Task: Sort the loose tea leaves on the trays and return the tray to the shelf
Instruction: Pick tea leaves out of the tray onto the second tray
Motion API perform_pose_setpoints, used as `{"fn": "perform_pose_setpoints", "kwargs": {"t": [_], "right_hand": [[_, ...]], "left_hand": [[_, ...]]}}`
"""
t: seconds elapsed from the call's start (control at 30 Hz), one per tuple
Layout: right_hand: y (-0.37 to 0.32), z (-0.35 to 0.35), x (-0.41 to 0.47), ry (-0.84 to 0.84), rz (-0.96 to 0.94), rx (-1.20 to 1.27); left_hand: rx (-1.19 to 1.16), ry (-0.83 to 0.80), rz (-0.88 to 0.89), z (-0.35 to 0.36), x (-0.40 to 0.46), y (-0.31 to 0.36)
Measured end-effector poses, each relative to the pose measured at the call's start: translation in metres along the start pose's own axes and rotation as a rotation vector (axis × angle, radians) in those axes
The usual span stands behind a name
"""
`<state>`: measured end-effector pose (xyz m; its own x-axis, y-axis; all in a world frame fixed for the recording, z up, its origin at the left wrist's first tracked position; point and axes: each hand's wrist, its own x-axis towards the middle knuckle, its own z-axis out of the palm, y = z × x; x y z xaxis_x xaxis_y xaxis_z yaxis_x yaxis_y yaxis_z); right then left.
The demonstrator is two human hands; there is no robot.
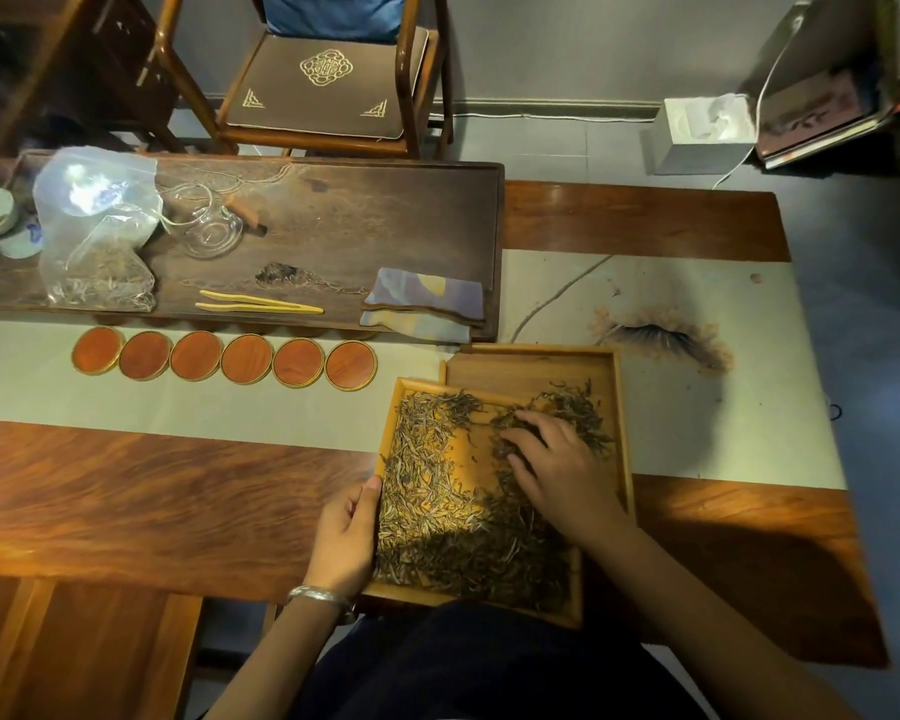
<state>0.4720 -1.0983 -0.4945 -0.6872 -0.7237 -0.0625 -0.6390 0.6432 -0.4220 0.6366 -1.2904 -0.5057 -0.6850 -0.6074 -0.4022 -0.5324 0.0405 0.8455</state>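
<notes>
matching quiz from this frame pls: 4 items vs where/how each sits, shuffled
Items:
1. left hand
2. right hand
3. tweezers
4. coasters

Places:
A. in a row on the pale runner
B. grips the near tray's left rim
C. lie on the dark wooden board
D. rests on the dark tea leaves

Pairs: 1-B, 2-D, 3-C, 4-A

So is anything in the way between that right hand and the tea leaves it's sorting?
Nothing visible. The right hand lies fingers-down directly on the dark tea leaves in the front tray, which partly overlaps a second tray behind. The left hand only grips the front tray's left rim, clear of the leaves.
</notes>
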Motion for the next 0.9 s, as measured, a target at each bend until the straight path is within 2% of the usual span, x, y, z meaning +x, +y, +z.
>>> {"fn": "perform_pose_setpoints", "kwargs": {"t": [0.3, 0.47, 0.6, 0.7, 0.77, 0.9], "right_hand": [[0.016, -0.007, 0.012, -0.003, 0.138, 0.083], [0.018, -0.008, 0.014, 0.073, 0.234, 0.037], [-0.007, -0.007, 0.023, 0.092, 0.086, 0.057], [-0.034, 0.000, 0.032, -0.083, -0.057, 0.119], [-0.047, 0.007, 0.038, -0.204, -0.139, 0.067], [-0.051, 0.017, 0.040, -0.288, -0.191, -0.020]], "left_hand": [[-0.017, -0.002, 0.012, -0.002, -0.001, 0.000], [0.003, 0.003, 0.016, -0.003, -0.003, 0.002], [-0.001, 0.013, 0.023, -0.001, -0.002, 0.005], [-0.010, -0.007, 0.012, 0.001, -0.001, 0.005], [-0.026, -0.021, 0.005, 0.000, 0.000, 0.005], [-0.034, -0.013, 0.004, -0.001, 0.001, 0.006]]}}
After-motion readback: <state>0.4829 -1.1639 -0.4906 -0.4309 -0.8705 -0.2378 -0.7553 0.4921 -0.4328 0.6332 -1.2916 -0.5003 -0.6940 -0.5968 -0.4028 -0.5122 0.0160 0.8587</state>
